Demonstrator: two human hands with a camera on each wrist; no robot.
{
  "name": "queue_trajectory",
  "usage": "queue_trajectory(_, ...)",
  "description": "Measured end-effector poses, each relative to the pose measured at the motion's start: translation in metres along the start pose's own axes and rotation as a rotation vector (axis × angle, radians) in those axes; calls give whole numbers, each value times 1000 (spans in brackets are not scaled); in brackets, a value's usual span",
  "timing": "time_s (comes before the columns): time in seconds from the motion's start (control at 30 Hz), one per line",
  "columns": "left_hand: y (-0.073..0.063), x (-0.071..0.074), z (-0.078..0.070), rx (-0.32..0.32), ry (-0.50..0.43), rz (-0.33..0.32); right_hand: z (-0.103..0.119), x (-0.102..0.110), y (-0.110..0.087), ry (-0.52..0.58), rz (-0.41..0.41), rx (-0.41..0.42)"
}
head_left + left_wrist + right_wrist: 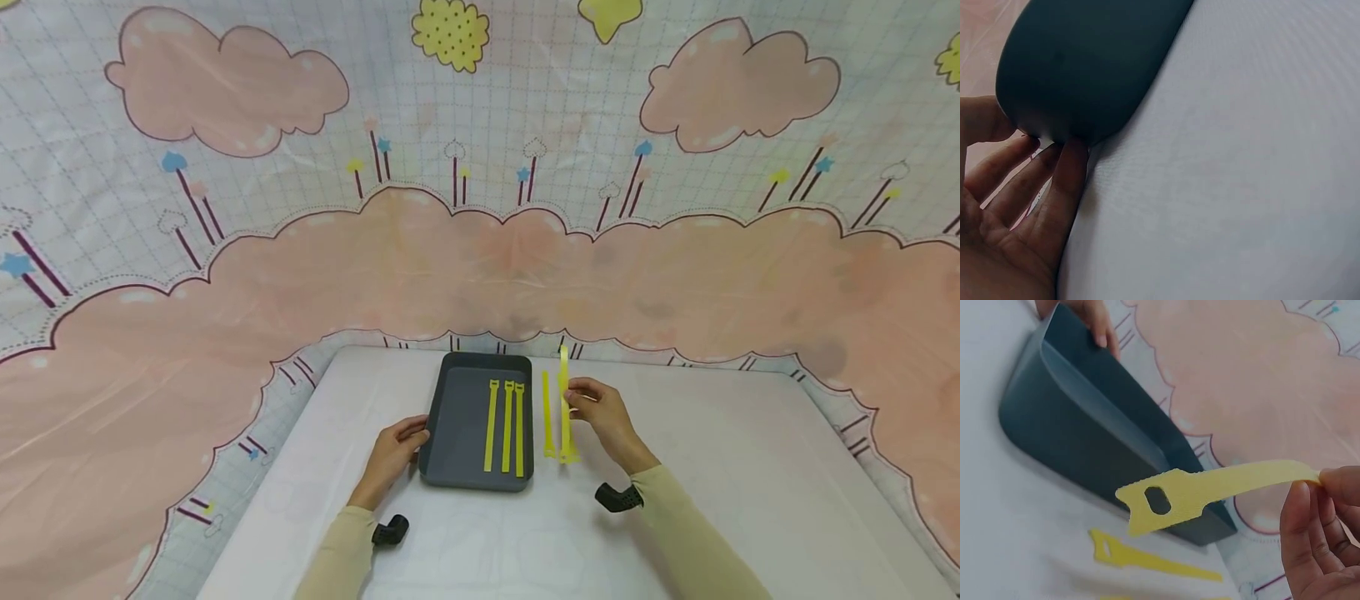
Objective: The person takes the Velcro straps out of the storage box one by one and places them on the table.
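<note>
My right hand [609, 421] pinches one end of a yellow hook-and-loop cable tie [564, 400] between thumb and fingertips, above the table right of a dark grey tray [456, 425]. In the right wrist view the tie's slotted head [1185, 503] points away from the fingers. My left hand [393, 458] holds the tray's left wall, its thumb and fingertips at the rim in the left wrist view. Inside the tray, three yellow ties [491, 425] lie lengthwise along its right side, heads toward the far end. Another tie [547, 417] lies on the table just right of the tray.
Part of a further yellow tie [573, 456] shows beneath the held one. The white table [705, 450] extends to both sides. A patterned curtain [570, 275] with pink clouds hangs behind it. Each wrist bears a black device [618, 497].
</note>
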State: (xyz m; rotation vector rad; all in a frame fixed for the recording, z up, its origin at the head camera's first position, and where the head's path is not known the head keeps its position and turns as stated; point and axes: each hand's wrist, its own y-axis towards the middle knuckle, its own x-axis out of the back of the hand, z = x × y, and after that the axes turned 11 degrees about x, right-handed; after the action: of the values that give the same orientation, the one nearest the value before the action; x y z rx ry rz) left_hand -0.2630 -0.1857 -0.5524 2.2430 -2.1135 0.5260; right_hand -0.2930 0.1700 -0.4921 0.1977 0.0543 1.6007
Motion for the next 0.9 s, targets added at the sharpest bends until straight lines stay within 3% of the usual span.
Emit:
queue_trajectory(0.47, -4, 0, -5, 17, -6, 7, -14, 29, -6, -57, -50, -61)
queue_trajectory(0.67, -27, 1, -31, 11, 9, 17, -21, 40, -6, -26, -43, -67)
queue_trajectory(0.9, -2, -1, -3, 13, -7, 1, -29, 47, -4, -9, -27, -114)
